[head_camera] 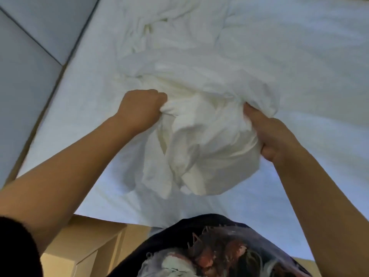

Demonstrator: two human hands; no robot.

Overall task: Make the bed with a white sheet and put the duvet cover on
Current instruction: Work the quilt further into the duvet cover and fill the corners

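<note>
Dark printed shirt (209, 250) nearest, and above it two hands hold a crumpled white bedding bundle (205, 140).
The left hand (139, 110) is a closed fist pinching folds at the bundle's left edge. The right hand (277, 136) curls its fingers into the right side. The bundle lies on the bed's white sheet (79, 126).

Black tee (209, 248) w/ red-white graphic print on front, short dark sleeve (16, 248), forearms (69, 166) bare.
</note>
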